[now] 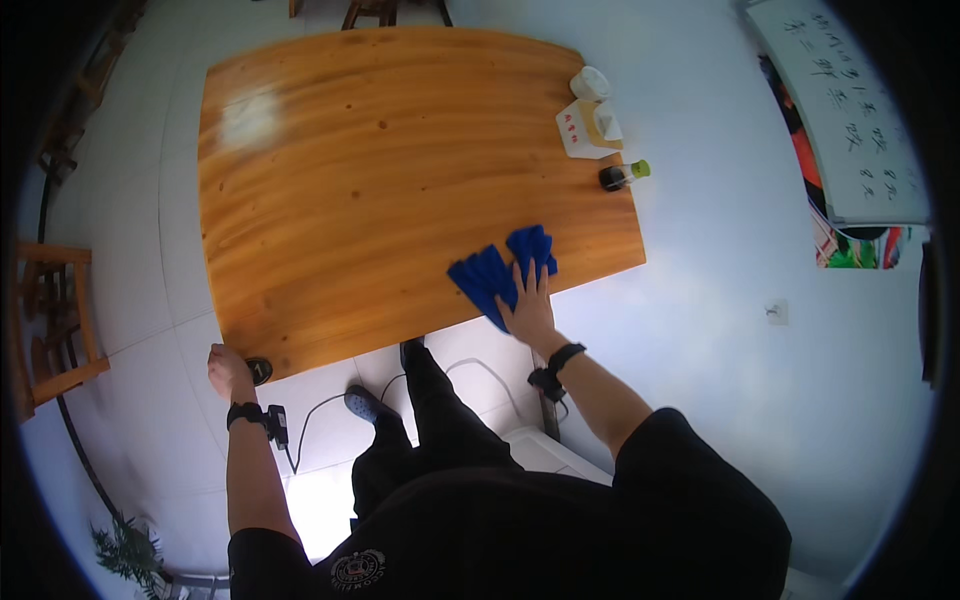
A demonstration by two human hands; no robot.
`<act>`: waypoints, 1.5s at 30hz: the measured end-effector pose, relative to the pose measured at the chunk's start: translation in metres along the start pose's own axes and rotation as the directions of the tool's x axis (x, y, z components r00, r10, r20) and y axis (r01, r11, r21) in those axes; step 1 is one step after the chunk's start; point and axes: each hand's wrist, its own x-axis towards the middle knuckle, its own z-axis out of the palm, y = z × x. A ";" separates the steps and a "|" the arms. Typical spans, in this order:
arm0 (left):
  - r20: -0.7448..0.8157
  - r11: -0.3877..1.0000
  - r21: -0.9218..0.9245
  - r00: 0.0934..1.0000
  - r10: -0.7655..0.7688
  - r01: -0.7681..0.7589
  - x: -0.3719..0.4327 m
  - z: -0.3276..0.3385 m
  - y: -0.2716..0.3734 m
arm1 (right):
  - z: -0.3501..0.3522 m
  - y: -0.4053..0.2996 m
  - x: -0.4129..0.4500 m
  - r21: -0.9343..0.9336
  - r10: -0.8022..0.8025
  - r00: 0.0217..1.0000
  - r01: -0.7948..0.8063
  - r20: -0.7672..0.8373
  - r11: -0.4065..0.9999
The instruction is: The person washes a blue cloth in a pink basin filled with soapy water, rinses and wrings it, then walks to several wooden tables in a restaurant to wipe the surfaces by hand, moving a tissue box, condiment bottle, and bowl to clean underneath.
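Observation:
My right hand (529,309) lies over a blue cloth (484,279), fingers spread forward and pressing it onto the wooden table (360,232) near its front edge. The cloth is bunched in folds, and one part hangs past the edge. At the table's near left corner is my left hand (231,372), with its fingers curled; whether they grip the corner is hidden. Beside that hand, a round black disc (259,370) bearing a mark sits on the corner. Each wrist wears a black strap with a small device and a cable.
Along the wall side of the table stand a white round container (589,84), a tissue box (577,133) and a dark sauce bottle (616,177) with a green cap. A whiteboard (847,127) with writing hangs on the wall. A wooden chair (64,330) stands left; a cable (319,409) crosses the floor.

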 end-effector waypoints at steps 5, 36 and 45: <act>0.027 1.000 -0.017 0.999 0.017 -0.017 -0.005 -0.002 0.006 | 0.000 -0.004 -0.003 -0.054 0.079 0.994 -0.075 0.073 0.996; 0.000 0.956 0.268 0.992 -0.124 0.120 -0.044 -0.050 0.018 | 0.011 0.076 0.422 -0.077 0.131 0.990 -0.135 -0.061 0.988; 0.041 0.958 0.240 0.984 -0.173 0.158 -0.063 -0.052 0.054 | -0.005 0.109 0.531 -0.034 0.382 0.923 -0.381 0.039 0.924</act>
